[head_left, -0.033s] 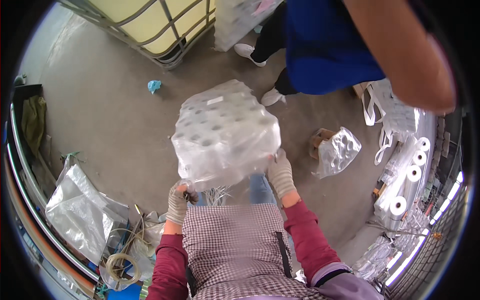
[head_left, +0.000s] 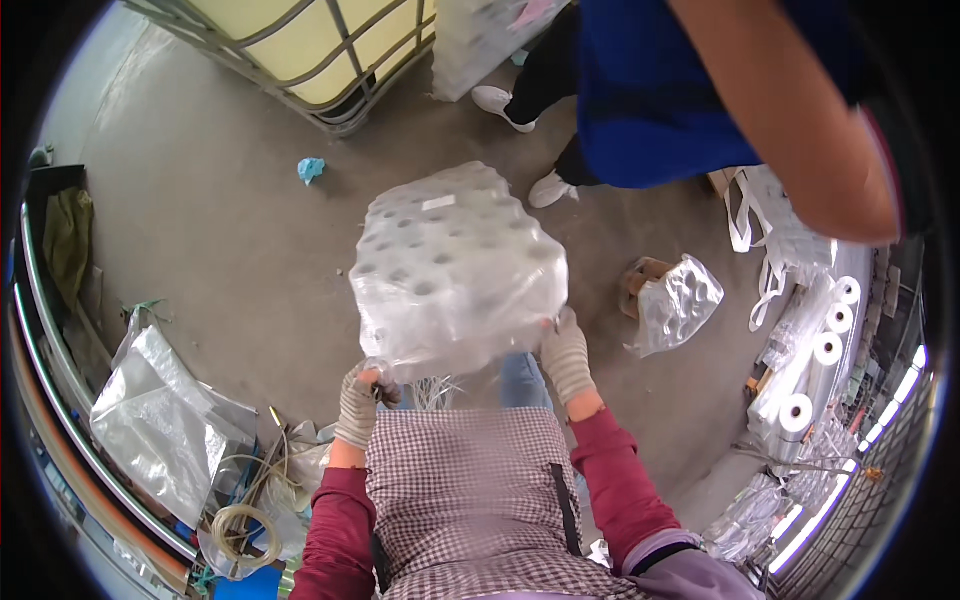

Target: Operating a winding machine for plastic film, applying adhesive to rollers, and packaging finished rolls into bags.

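A large clear plastic bag, packed with rows of round, hollow-ended pieces, is held out in front of my apron. A small white label shows on its far part. My left hand, in a striped knit glove with dark fingertips, is closed on the bag's near left corner. At the near right corner, my right hand grips the plastic; its fingertips are partly hidden by the bag. What exactly the round pieces are cannot be made out through the film.
A co-worker in a blue top stands at the far right. A caged tank is beyond. On the floor are blue crumpled scrap and a smaller plastic-wrapped bundle. White film rolls line the right; plastic sheeting and coiled hose lie left.
The bag and both my hands have shifted slightly to the right, with my grip kept. The co-worker's bare forearm has moved a little lower.
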### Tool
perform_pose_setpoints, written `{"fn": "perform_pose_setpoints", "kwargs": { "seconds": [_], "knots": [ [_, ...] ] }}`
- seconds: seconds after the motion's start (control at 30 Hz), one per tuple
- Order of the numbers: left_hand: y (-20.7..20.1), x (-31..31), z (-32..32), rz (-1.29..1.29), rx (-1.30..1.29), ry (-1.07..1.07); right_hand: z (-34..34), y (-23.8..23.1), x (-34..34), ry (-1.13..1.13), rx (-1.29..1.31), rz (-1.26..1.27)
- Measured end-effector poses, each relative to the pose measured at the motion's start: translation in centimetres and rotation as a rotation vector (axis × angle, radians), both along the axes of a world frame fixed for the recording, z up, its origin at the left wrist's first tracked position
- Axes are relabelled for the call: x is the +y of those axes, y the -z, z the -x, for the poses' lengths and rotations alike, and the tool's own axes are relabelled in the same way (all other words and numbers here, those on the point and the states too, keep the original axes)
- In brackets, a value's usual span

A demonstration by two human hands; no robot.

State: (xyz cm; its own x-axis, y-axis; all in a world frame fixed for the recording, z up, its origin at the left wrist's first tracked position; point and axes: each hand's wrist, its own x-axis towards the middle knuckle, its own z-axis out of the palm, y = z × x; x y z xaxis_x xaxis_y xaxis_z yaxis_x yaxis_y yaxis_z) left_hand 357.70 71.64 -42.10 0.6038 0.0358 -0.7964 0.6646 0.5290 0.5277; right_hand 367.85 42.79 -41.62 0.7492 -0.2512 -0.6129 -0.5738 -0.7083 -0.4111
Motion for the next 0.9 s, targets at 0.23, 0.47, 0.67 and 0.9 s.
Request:
{"fn": "perform_pose_setpoints", "kwargs": {
  "seconds": [0.23, 0.47, 0.67, 0.9],
  "knots": [
    [2.2, -1.8, 6.0, 0.081, 0.318, 0.112, 12.2, 6.3, -5.2, 0.541, 0.258, -0.310],
    [5.9, -6.3, 13.6, -0.002, 0.544, 0.051, 18.6, 12.4, -9.2, 0.716, 0.850, -0.243],
    [10.1, -9.7, 19.1, -0.012, 0.750, -0.271, 21.5, 14.3, -10.3, 0.315, 0.752, -0.286],
    [14.4, -11.2, 21.3, -0.064, 0.741, 0.038, 38.0, 30.2, -20.5, 0.777, 0.792, -0.665]
  ]
}}
